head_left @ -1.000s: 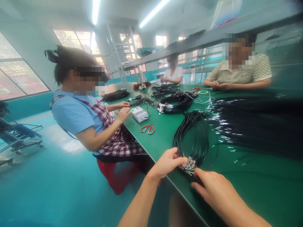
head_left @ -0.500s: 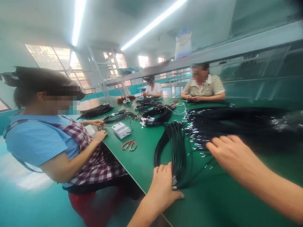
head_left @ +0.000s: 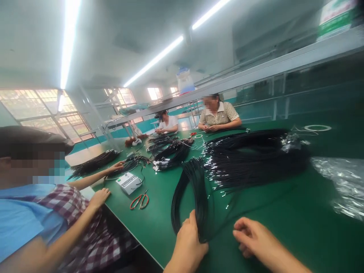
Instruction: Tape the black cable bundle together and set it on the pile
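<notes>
Left hand [head_left: 187, 242] grips the near end of a black cord bundle [head_left: 201, 189] on the counter [head_left: 256, 204]. Right hand [head_left: 257, 237] is curled nearby, can't tell if it's pinching anything. Big cord pile [head_left: 267, 165] sits beyond it.

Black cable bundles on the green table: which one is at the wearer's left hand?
The front loop, nearest the camera: the left hand is around its near end. The other bundles lie farther back, apart from that hand.
</notes>
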A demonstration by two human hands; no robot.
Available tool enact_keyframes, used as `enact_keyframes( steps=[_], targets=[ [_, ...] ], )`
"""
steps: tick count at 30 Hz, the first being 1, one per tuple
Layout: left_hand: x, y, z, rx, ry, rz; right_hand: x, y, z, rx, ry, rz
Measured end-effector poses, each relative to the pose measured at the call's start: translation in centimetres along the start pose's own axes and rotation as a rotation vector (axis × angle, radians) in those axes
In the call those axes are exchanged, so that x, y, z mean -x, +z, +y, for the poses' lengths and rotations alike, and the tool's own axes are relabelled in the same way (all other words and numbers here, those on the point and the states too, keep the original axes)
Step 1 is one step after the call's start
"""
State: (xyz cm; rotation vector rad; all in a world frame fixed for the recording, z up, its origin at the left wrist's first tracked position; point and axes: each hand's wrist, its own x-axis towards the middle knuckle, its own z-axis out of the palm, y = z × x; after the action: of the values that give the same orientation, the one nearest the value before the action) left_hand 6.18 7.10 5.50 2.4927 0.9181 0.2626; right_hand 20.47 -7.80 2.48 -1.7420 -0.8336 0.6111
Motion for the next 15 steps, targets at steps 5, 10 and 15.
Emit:
enact_keyframes(
  steps=[5,10,15],
  targets=[
    [-0.2,1.4,-2.1,0.167,0.095,0.147,-1.1,0.9,-0.6,-0.676,0.337,0.010],
    [0.2,2.1,-4.5,0.205,0.180,0.231,-4.0,2.6,-2.8,-0.952,0.371,-0.085],
    [-1.2,2.1,-5.6,0.082,0.090,0.088,-6.6,6.0,-5.1,-1.178,0.353,-0.063]
  ],
)
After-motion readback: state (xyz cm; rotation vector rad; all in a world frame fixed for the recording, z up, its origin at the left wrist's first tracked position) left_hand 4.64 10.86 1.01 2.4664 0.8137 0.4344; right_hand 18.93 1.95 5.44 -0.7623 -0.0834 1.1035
